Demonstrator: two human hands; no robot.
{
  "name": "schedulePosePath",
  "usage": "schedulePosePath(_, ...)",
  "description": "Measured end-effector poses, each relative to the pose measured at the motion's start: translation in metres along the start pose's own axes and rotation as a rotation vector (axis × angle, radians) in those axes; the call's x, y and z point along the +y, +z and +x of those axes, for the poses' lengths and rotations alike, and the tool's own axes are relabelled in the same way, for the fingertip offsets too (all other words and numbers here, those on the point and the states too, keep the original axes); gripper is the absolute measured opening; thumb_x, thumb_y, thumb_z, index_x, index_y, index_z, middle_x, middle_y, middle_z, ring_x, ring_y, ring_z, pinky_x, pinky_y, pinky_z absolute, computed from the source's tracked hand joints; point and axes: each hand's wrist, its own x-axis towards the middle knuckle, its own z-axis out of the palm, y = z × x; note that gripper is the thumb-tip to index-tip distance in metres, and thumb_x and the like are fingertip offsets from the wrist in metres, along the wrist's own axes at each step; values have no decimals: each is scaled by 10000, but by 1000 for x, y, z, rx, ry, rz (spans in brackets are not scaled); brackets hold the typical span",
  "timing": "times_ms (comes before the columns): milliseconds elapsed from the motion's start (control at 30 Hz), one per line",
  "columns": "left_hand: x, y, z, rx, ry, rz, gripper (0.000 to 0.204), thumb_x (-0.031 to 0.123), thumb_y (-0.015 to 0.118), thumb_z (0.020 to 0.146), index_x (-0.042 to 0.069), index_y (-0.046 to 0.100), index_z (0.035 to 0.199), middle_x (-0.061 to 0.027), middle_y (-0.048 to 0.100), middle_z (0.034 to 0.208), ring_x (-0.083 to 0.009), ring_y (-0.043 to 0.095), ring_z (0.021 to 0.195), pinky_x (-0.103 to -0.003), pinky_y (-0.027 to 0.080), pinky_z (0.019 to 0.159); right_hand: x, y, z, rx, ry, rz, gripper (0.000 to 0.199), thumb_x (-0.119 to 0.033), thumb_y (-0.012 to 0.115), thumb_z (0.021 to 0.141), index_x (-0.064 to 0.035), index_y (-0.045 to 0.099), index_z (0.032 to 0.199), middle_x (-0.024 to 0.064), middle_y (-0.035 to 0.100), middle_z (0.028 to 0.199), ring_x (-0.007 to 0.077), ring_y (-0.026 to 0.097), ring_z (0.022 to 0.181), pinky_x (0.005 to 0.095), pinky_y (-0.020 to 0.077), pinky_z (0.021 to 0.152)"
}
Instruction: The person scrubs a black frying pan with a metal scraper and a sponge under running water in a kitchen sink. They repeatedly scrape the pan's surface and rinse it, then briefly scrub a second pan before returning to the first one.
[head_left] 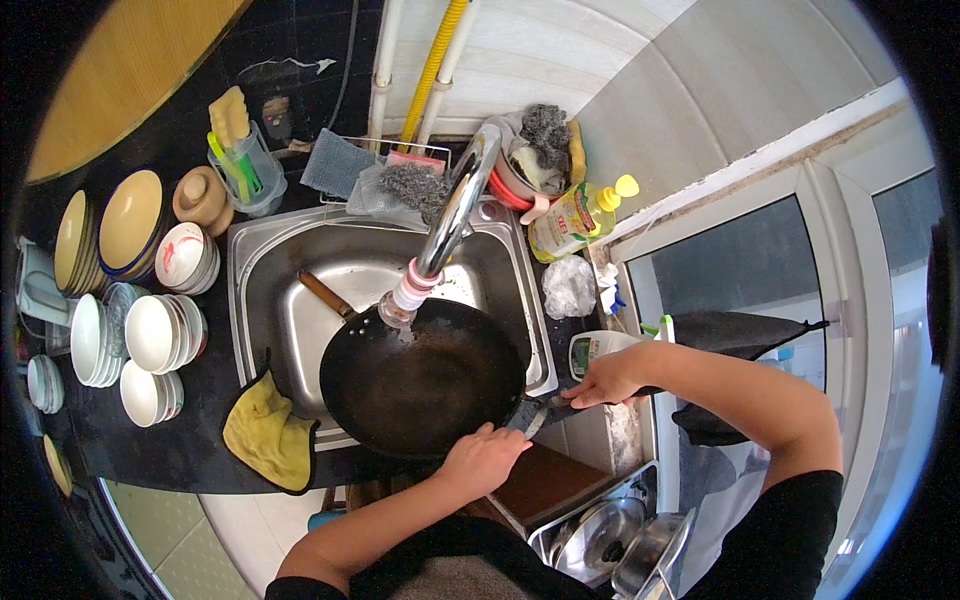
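Note:
A black wok (425,375) sits tilted over the steel sink, beneath the chrome tap (462,205). My left hand (482,460) grips its near rim, with the fingers closed over the edge. To the right, my right hand (605,378) is closed around the dark handle sticking out from the wok. A flat greyish piece (530,420) shows between my hands; its kind is unclear. At the wok's far left, a brown wooden handle (325,293) slants into the sink; whether it belongs to the wok cannot be made out. The tap's pinkish nozzle (408,290) hangs over the wok's far edge.
A yellow cloth (268,430) drapes over the counter's front edge. Stacked white bowls (155,335) and yellow plates (130,210) stand left of the sink (240,300). A dish soap bottle (575,225) and a white bottle (597,350) are at right. Pots (605,535) lie below.

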Motion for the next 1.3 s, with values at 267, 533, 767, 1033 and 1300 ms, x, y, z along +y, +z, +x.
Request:
schedulePosePath(267, 0, -1, 1, 23, 11, 3, 262, 254, 549, 862, 53, 484, 707, -126, 578, 644, -288, 585, 643, -374, 489, 529, -11, -5, 22, 21, 16, -72, 408, -454, 477, 904, -319, 479, 1289, 48, 564, 745, 163, 534, 540, 338, 468, 467)
schedulePosePath(533, -3, 4, 9, -13, -17, 38, 267, 253, 507, 893, 46, 516, 723, -129, 606, 684, -288, 585, 645, -363, 496, 531, -7, 9, 27, 273, -91, -353, 454, -448, 442, 904, -252, 455, 1313, 148, 637, 950, 327, 605, 939, 437, 471, 802)
schedulePosePath(767, -7, 2, 10, 23, -7, 29, 268, 262, 533, 875, 44, 518, 719, -126, 588, 656, -285, 592, 640, -380, 503, 539, -17, 11, 36, 340, -80, -281, 434, -456, 424, 908, -267, 478, 1294, 138, 628, 1030, 340, 591, 971, 444, 469, 822)
schedulePosePath(1033, -1, -2, 4, 6, 2, 13, 283, 275, 531, 875, 52, 513, 701, -125, 579, 640, -293, 595, 637, -379, 498, 535, -32, -1, 14, 67, -17, -473, 446, -434, 376, 932, -263, 416, 1342, 75, 575, 1180, 311, 550, 1083, 505, 441, 878)
schedulePosePath(1300, -2, 3, 6, 10, 26, -18, 277, 262, 524, 879, 48, 514, 703, -135, 588, 645, -297, 592, 618, -383, 494, 544, -33, 9, 22, 222, -48, -504, 423, -431, 399, 921, -230, 487, 1283, 87, 606, 1111, 308, 580, 1026, 460, 480, 819)
